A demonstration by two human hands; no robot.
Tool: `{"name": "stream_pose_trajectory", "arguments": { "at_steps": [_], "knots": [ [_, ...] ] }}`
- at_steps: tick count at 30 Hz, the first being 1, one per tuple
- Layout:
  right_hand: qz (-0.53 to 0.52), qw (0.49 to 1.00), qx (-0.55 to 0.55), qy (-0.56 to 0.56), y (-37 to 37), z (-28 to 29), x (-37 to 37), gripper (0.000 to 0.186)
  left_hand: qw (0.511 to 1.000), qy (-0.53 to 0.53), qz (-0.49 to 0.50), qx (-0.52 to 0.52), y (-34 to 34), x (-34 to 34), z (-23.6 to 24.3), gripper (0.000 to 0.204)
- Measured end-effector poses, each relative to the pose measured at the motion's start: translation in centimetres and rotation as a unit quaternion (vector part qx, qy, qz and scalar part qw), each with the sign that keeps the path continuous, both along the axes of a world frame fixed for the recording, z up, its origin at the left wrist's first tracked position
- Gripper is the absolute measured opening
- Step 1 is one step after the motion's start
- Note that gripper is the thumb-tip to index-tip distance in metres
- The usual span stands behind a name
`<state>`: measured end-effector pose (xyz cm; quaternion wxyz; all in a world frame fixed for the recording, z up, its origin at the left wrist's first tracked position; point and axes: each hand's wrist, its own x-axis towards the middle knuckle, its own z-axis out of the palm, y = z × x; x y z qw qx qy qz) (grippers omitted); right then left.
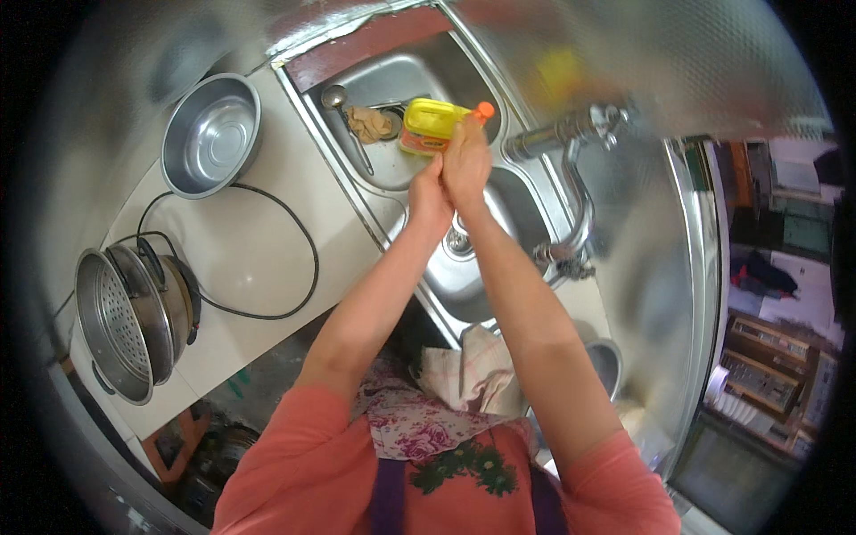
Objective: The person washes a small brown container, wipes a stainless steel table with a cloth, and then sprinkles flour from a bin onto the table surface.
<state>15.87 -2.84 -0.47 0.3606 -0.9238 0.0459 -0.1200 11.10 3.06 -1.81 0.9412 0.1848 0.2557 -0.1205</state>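
Over the steel double sink (535, 209), the person's right hand (467, 162) is closed around a yellow dish-soap bottle (430, 125) with an orange cap (482, 111), tipped on its side so the nozzle points toward the left hand (428, 198). That hand sits just beneath and against the right, seemingly cupped to catch soap, though its palm is hidden. A ladle (343, 120) and rag (367, 124) lie in the far basin; a steel bowl (210, 134) and steamer pot (134, 321) stand on the counter.
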Motion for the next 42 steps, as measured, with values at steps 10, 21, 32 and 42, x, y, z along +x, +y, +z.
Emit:
{"name": "stream_pose_trajectory", "arguments": {
  "at_steps": [10, 21, 32, 42],
  "knots": [
    [-0.19, 0.87, 0.408, 0.202, -4.4, -1.9, -16.6, 0.059, 0.949, 0.059, -0.29, 0.112, -4.1, -9.8, 1.2, 0.06],
    [-0.151, 0.961, 0.188, 0.137, -11.2, -2.1, -19.7, 0.053, 0.946, 0.046, -0.317, 0.056, -10.6, -13.8, 3.3, 0.048],
    [-0.021, 0.992, 0.063, 0.108, -12.5, -3.1, -21.9, 0.041, 0.908, 0.024, -0.381, 0.171, -11.4, -13.1, -0.2, 0.035],
    [-0.269, 0.725, 0.631, 0.066, -8.6, 3.8, -22.5, 0.029, 0.949, 0.049, -0.308, -0.042, -11.0, -11.7, 2.2, 0.025]
  ]
}}
